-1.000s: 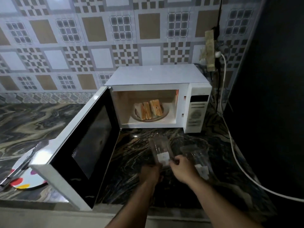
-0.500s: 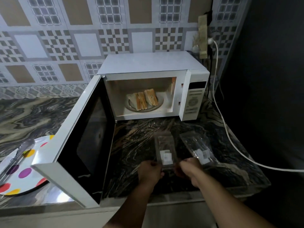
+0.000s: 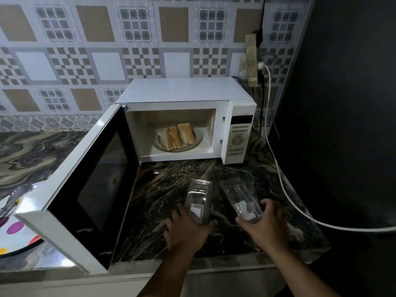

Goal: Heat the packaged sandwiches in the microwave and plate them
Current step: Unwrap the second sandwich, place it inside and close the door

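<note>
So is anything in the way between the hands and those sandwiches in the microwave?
Nothing on the counter blocks the path: the microwave door is swung wide open and the sandwiches sit in plain view inside. But both hands are occupied: the left hand and the right hand each hold an empty clear package.

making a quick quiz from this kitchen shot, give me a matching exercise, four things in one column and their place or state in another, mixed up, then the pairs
Things
1. sandwiches
2. microwave door
3. left clear package
4. dotted plate

Places or states
A. swung wide open
B. on the counter left of the door
C. on the glass turntable inside the microwave
D. held in the grip of the left hand

Pairs: 1-C, 2-A, 3-D, 4-B
</note>
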